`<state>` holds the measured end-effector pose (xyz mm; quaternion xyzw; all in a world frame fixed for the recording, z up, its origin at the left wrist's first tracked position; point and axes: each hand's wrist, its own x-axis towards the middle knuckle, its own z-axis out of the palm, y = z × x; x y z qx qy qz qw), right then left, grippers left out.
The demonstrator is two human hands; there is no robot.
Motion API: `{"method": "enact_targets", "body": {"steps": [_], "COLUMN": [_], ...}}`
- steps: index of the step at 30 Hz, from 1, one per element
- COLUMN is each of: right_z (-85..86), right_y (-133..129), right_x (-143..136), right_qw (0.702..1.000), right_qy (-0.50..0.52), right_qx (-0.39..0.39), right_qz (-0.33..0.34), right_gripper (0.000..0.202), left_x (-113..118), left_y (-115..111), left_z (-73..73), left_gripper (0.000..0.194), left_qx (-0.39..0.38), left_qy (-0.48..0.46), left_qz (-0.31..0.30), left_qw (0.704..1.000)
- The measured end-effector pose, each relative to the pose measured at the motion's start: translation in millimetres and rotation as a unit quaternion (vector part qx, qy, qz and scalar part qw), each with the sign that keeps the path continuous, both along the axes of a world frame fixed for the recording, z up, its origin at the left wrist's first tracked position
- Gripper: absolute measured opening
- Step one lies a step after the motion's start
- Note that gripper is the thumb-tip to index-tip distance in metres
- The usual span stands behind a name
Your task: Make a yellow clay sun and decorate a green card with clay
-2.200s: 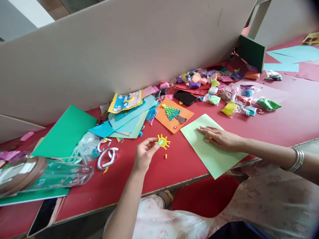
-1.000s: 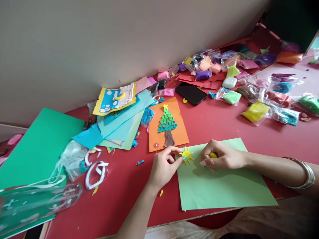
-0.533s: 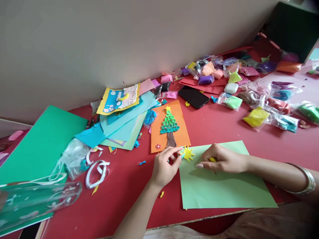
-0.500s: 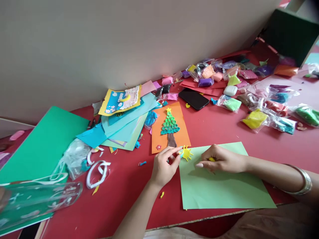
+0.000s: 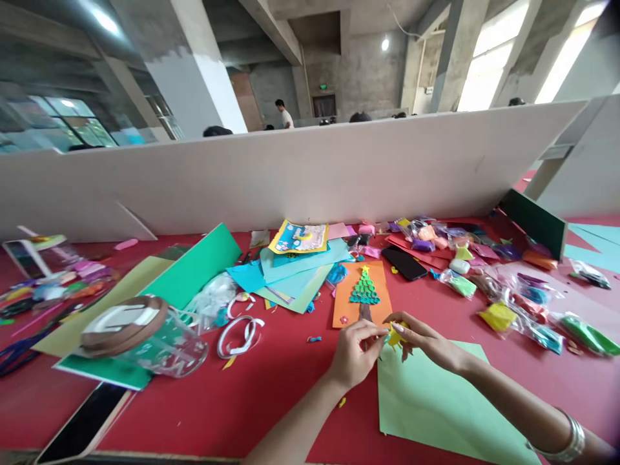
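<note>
Off the pale green sheet [image 5: 436,397] now, the right hand [image 5: 433,342] has joined the left hand [image 5: 353,355], both pinching the yellow sun [image 5: 395,337] by the sheet's far left corner. Light fingertips near its disc should spare the thin rays from bending.
</note>
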<state>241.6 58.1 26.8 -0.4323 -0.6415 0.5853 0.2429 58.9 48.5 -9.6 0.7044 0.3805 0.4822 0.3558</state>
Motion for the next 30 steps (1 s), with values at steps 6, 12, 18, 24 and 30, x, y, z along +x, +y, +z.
{"method": "enact_targets", "body": {"steps": [6, 12, 18, 24, 30], "right_z": [-16.4, -43.1, -53.3, -59.8, -59.6], "right_y": [3, 8, 18, 21, 23], "right_x": [-37, -26, -15, -14, -3], "right_qw": [0.998, 0.992, 0.969, 0.963, 0.968], "right_qy": [0.028, 0.097, 0.172, 0.164, 0.122], "right_qx": [-0.017, -0.036, -0.037, -0.065, -0.018], "right_qz": [-0.051, -0.075, -0.173, -0.204, -0.219], "right_gripper": [0.054, 0.039, 0.043, 0.060, 0.063], "left_x": [-18, -53, -32, -15, -18], "left_y": [8, -16, -28, -15, -32], "left_z": [14.4, 74.7, 82.8, 67.7, 71.9], "left_gripper": [0.022, 0.023, 0.038, 0.024, 0.041], "left_qx": [-0.006, -0.063, -0.157, -0.162, -0.163], "left_qy": [0.077, 0.383, 0.654, 0.646, 0.571], "left_qz": [0.027, 0.068, -0.053, -0.069, 0.036], "left_qw": [0.997, 0.919, 0.738, 0.743, 0.803]}}
